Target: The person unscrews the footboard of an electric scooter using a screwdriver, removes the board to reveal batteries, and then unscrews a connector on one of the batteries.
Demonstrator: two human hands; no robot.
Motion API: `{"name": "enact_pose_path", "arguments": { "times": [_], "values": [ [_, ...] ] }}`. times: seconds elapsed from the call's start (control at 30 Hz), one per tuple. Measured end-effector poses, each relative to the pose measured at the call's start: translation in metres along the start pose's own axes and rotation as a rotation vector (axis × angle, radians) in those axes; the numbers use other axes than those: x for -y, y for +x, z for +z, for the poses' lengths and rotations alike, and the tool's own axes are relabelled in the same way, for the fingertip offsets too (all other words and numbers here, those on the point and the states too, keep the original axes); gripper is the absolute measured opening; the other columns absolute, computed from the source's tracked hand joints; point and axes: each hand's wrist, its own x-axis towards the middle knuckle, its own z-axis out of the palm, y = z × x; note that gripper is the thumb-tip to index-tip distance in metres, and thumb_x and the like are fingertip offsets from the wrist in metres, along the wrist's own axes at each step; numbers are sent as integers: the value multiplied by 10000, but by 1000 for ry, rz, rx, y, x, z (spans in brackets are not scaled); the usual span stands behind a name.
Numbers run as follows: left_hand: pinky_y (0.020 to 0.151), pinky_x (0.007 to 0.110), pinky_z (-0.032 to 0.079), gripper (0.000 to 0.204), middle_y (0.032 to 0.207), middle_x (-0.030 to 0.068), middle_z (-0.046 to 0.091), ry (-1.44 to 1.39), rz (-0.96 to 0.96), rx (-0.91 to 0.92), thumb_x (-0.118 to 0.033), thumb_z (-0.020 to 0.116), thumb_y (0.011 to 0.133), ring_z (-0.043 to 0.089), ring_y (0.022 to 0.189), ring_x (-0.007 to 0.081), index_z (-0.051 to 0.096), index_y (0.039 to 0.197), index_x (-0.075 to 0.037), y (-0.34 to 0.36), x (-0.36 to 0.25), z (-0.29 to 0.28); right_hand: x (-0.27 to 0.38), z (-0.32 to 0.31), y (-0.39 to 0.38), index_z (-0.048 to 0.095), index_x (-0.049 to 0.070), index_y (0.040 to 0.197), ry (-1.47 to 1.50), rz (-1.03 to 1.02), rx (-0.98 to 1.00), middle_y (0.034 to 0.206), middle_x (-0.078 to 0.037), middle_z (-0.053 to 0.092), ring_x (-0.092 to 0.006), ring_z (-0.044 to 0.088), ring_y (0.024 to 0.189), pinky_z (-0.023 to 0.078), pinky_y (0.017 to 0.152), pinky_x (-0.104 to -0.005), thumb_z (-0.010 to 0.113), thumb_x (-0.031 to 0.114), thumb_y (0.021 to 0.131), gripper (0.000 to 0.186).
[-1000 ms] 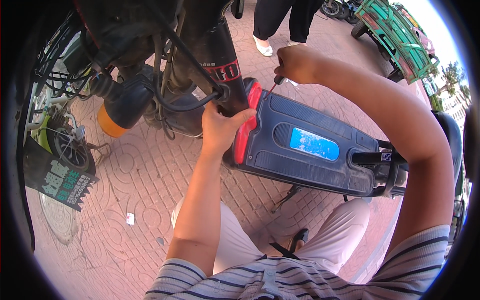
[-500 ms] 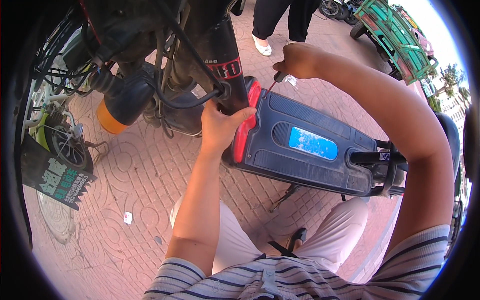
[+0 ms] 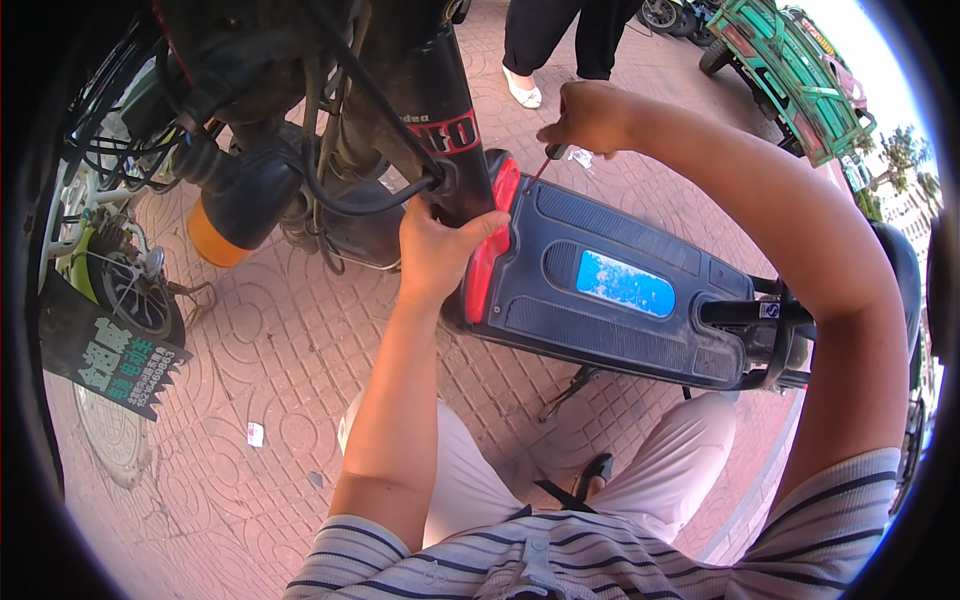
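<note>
While the left hand (image 3: pixel 434 250) is clamped round the black tube (image 3: pixel 455 105), the right hand (image 3: pixel 592 118) grips a screwdriver (image 3: pixel 554 151), tip probably touching the footboard (image 3: pixel 600 335).

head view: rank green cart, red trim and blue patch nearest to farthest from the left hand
1. Red trim: right by the left hand, at its thumb side.
2. Blue patch: to the right, on the dark footboard.
3. Green cart: well away, at upper right.
</note>
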Motion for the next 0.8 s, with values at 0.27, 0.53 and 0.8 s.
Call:
{"name": "enact_pose_path", "arguments": {
  "times": [0.27,0.53,0.8],
  "values": [
    [680,254,517,369,817,51,656,-33,116,-6,-45,826,702,629,729,118,547,939,-6,1,2,6,-19,9,1,619,-6,947,88,-153,-138,873,-142,686,-276,663,823,514,745,-352,745,230,758,328],
    [688,262,531,377,827,62,659,-25,87,-21,-39,823,702,639,735,129,539,947,1,1,2,6,-30,17,4,615,-16,945,54,-214,-138,859,-146,689,-276,671,809,524,737,-328,716,187,744,302],
    [702,255,524,384,832,55,654,-57,81,-22,-55,830,699,627,753,122,542,946,-2,-2,-6,11,-41,32,14,619,-68,773,-48,-227,-161,749,-180,654,-267,665,639,519,528,-363,668,280,840,358]
  ]
}}
